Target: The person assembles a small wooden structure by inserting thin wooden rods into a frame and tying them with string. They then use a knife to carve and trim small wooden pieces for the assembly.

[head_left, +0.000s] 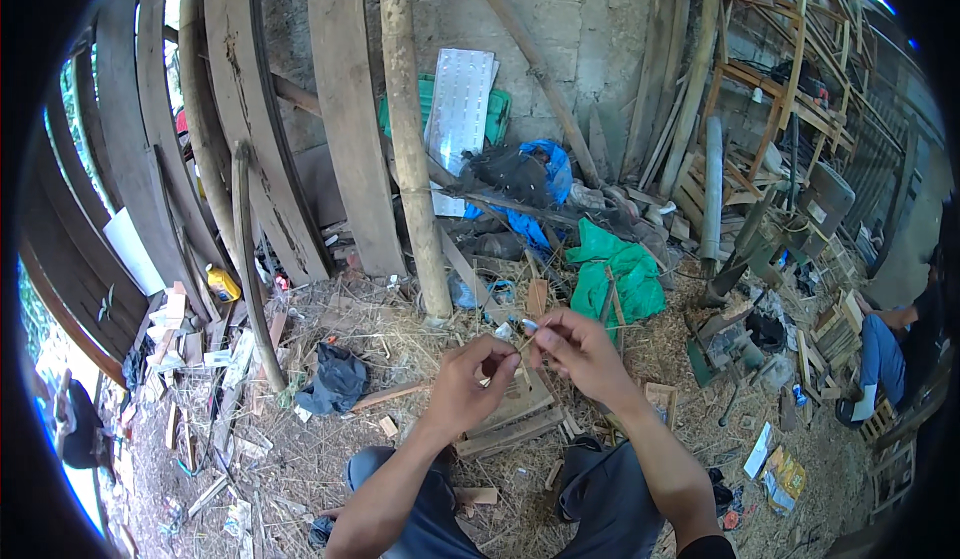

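Note:
My left hand (474, 383) and my right hand (582, 353) are raised close together in front of me, above a small wooden block or stool (510, 421). The left thumb and forefinger are pinched together on what looks like a thin strand, too fine to name. In my right hand's fingertips sits a small pale, bluish-white piece (530, 325); its kind does not show. A thin light line seems to run between the two hands.
Straw and wood scraps litter the ground. A green plastic sheet (625, 284) lies ahead, a black plastic bag (335, 379) to the left. A wooden post (408, 149) stands ahead; planks (345, 109) lean behind. At far right sits another person (885, 349).

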Available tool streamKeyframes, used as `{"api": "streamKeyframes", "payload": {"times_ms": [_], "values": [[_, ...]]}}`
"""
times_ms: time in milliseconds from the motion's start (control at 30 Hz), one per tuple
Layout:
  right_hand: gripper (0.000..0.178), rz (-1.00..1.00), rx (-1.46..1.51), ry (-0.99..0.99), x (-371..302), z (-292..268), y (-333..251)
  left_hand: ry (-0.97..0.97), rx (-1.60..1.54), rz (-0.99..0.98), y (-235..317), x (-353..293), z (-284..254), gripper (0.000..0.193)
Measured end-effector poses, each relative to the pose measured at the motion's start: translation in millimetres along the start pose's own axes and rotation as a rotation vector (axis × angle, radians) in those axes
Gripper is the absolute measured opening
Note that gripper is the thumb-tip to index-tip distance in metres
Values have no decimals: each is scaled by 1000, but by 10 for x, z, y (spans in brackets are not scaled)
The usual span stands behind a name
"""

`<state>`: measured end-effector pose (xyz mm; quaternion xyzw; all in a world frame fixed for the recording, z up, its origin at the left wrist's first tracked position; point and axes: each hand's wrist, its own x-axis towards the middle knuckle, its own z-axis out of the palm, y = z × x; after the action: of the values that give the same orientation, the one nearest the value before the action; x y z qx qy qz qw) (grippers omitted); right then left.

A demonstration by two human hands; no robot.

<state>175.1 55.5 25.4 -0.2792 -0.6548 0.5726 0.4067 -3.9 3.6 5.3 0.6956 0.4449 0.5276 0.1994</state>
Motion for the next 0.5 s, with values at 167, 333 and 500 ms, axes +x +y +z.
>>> {"api": "streamKeyframes", "payload": {"times_ms": [167, 333, 500], "values": [[18, 65, -5, -9, -33, 126, -69, 78, 271, 256, -57, -53, -24, 14], [21, 70, 32, 177, 74, -64, -72, 84, 366, 298, -42, -84, -23, 16], [22, 15, 102, 323, 16, -324, -112, 110, 369, 271, -6, -32, 20, 16]]}}
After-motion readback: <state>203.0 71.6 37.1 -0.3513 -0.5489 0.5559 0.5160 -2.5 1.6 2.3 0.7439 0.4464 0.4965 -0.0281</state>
